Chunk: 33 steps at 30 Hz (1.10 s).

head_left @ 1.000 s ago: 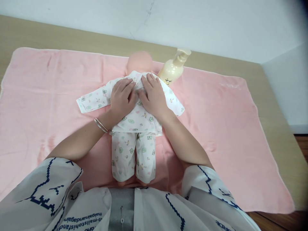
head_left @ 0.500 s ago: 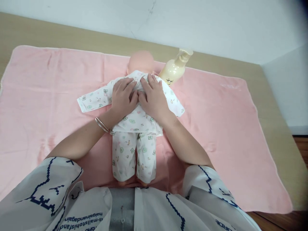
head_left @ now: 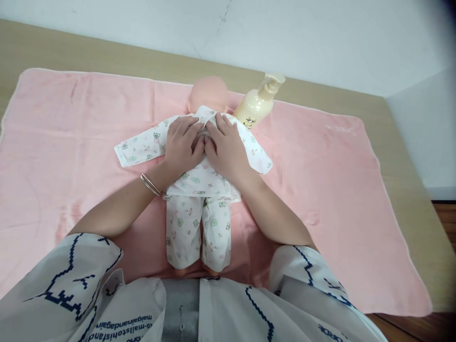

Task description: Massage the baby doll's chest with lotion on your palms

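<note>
A baby doll (head_left: 208, 95) in white printed pyjamas lies lengthwise in front of me, its bare round head away from me and no face showing. Both my hands rest on the upper part of its pyjama top (head_left: 204, 183). My left hand (head_left: 183, 140) lies on the left half, fingers stretched out. On the right half, my right hand (head_left: 226, 145) lies with fingers extended, its thumb close to the left thumb. The cloth under both palms is hidden. Below the top, the pyjama trousers (head_left: 183, 232) cover the doll's legs.
A cream pump bottle (head_left: 257, 105) lies to the right of the doll's head. A pink blanket (head_left: 320, 190) is spread under both, on a wooden table (head_left: 402, 156). A white wall (head_left: 302, 38) rises behind the table's far edge.
My right fingers have shifted slightly inward and toward me on the top, and the cloth there has moved a little. My left hand stays almost in place.
</note>
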Motion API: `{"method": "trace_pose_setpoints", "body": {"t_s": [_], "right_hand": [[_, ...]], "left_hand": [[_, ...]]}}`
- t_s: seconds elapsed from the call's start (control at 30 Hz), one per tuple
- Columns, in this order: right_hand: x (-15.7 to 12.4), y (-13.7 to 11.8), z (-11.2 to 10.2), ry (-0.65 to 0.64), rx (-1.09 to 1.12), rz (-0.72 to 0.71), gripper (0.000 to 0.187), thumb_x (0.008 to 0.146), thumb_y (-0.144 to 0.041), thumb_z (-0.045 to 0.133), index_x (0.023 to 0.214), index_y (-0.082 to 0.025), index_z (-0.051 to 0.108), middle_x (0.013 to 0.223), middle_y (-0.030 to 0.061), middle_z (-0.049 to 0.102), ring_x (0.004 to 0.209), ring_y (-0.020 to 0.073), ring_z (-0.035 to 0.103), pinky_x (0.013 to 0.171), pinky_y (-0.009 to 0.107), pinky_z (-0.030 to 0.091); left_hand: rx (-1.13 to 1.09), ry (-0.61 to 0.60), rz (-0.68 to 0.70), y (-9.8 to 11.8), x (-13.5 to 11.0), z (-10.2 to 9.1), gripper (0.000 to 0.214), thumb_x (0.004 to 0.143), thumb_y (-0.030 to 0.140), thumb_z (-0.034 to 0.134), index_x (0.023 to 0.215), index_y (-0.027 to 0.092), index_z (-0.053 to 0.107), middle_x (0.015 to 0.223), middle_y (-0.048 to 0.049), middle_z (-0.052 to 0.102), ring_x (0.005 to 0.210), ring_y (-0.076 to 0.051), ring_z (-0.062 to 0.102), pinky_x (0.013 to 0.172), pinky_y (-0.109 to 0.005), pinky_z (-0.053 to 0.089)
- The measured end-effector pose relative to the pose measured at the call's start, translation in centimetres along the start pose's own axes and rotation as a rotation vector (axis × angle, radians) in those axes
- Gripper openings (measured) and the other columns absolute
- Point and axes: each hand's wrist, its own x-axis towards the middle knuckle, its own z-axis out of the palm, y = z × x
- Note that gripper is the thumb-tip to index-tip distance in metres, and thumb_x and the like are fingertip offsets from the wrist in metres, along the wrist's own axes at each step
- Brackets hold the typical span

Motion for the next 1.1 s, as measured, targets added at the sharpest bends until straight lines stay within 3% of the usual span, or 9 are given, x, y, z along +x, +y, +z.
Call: {"method": "trace_pose_setpoints", "body": {"t_s": [0.1,0.2,0.33,0.5,0.63,0.83,0.97,1.1], "right_hand": [[-0.9,-1.1,-0.1,0.026,-0.034,0.044,0.045,0.097,-0.023,0.034,0.136,-0.012,0.051,0.154,0.0175,0.040,0.147,0.0343,0.031,0.116,0.058,0.033],[-0.8,-0.8,0.0,0.065,-0.029,0.047,0.044,0.097,-0.028,0.037,0.137,-0.016,0.052,0.153,0.0136,0.044,0.145,0.0333,0.035,0.114,0.056,0.038],[0.0,0.9,0.0,0.081,-0.002,0.020,0.051,0.096,-0.039,0.041,0.143,-0.020,0.046,0.155,0.0098,0.042,0.146,0.0326,0.034,0.117,0.058,0.033],[0.2,1.2,0.2,0.178,-0.044,-0.010,0.052,0.096,-0.037,0.039,0.146,-0.023,0.041,0.160,0.0067,0.033,0.151,0.0304,0.024,0.119,0.059,0.028],[0.1,0.9,0.1,0.112,-0.057,-0.089,0.047,0.097,-0.033,0.037,0.143,-0.024,0.044,0.157,0.0070,0.039,0.148,0.0305,0.029,0.118,0.064,0.025],[0.0,0.7,0.1,0.180,-0.053,-0.019,0.048,0.096,-0.029,0.036,0.142,-0.019,0.044,0.156,0.0106,0.038,0.149,0.0281,0.028,0.121,0.055,0.025],[-0.1,0.6,0.4,0.118,-0.045,-0.010,0.048,0.097,-0.032,0.033,0.143,-0.021,0.043,0.156,0.0104,0.039,0.148,0.0300,0.030,0.119,0.060,0.026],[-0.7,-0.2,-0.1,0.240,-0.090,0.053,0.053,0.098,-0.034,0.033,0.149,-0.023,0.034,0.159,0.0091,0.034,0.151,0.0337,0.021,0.118,0.063,0.025]], "left_hand": [[-0.018,0.008,-0.021,0.3,-0.2,-0.1,0.032,0.095,0.044,0.043,0.113,0.024,0.060,0.122,-0.0096,0.063,0.124,-0.028,0.055,0.113,-0.050,0.038],[-0.024,0.024,-0.088,0.4,-0.3,-0.1,0.035,0.094,0.047,0.045,0.117,0.024,0.059,0.127,-0.0103,0.060,0.127,-0.029,0.052,0.113,-0.051,0.037],[-0.037,0.026,-0.163,0.3,-0.2,0.1,0.046,0.093,0.052,0.045,0.127,0.023,0.055,0.137,-0.0123,0.054,0.136,-0.032,0.044,0.118,-0.054,0.030],[-0.038,0.029,-0.160,0.1,-0.3,0.2,0.049,0.093,0.053,0.045,0.131,0.023,0.051,0.142,-0.0125,0.052,0.141,-0.031,0.039,0.121,-0.054,0.025],[-0.017,0.045,-0.118,0.4,-0.4,0.0,0.043,0.093,0.046,0.045,0.129,0.023,0.052,0.139,-0.0110,0.055,0.138,-0.029,0.043,0.121,-0.053,0.025],[-0.005,0.052,-0.065,0.7,-0.4,-0.3,0.036,0.093,0.042,0.044,0.123,0.024,0.055,0.132,-0.0096,0.060,0.134,-0.029,0.047,0.120,-0.054,0.027],[0.011,0.072,-0.092,0.4,-0.5,-0.1,0.039,0.094,0.045,0.045,0.125,0.024,0.054,0.136,-0.0105,0.056,0.134,-0.029,0.047,0.117,-0.051,0.032],[0.011,0.067,-0.135,0.3,-0.5,0.1,0.042,0.094,0.049,0.046,0.127,0.025,0.053,0.138,-0.0110,0.055,0.135,-0.030,0.045,0.117,-0.051,0.031]]}}
